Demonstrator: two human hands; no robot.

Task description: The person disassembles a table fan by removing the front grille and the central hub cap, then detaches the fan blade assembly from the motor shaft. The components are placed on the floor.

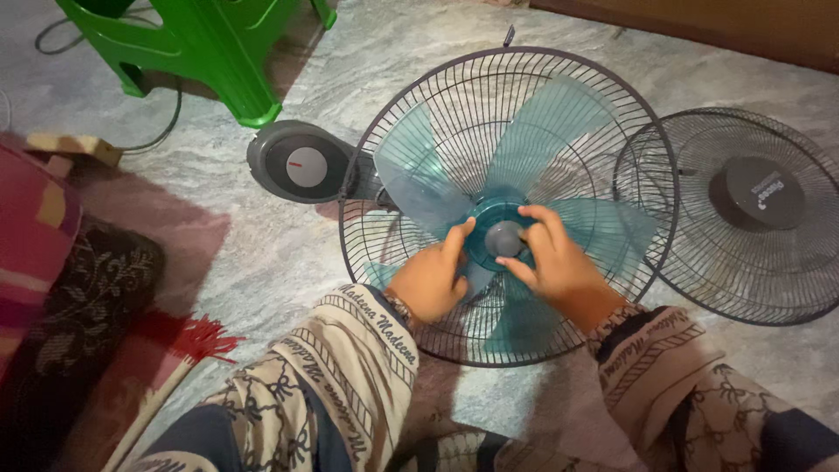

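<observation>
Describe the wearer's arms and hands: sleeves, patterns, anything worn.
Both hands, left hand and right hand, are bare, no gloves. Long loose sleeves in cream fabric carry dark navy scrollwork and striped bands with repeated printed lettering along the cuffs. A wristband or watch peeks out at the left cuff.

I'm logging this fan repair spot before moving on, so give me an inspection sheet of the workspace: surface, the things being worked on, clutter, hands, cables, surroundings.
Surface: pale marbled floor, work done at ground level.
Job's things: teal fan blade lying in the rear grille, with a grey hub cap at its centre; grey fan base attached at the left.
Clutter: detached front grille lying at the right, overlapping the rear grille's edge; red-bristled broom at lower left.
Hands: left hand on the blade hub; right hand, fingers at the hub cap.
Cables: dark cable looping under the green stool.
Surroundings: green plastic stool, patterned cushions, small wood block.
</observation>
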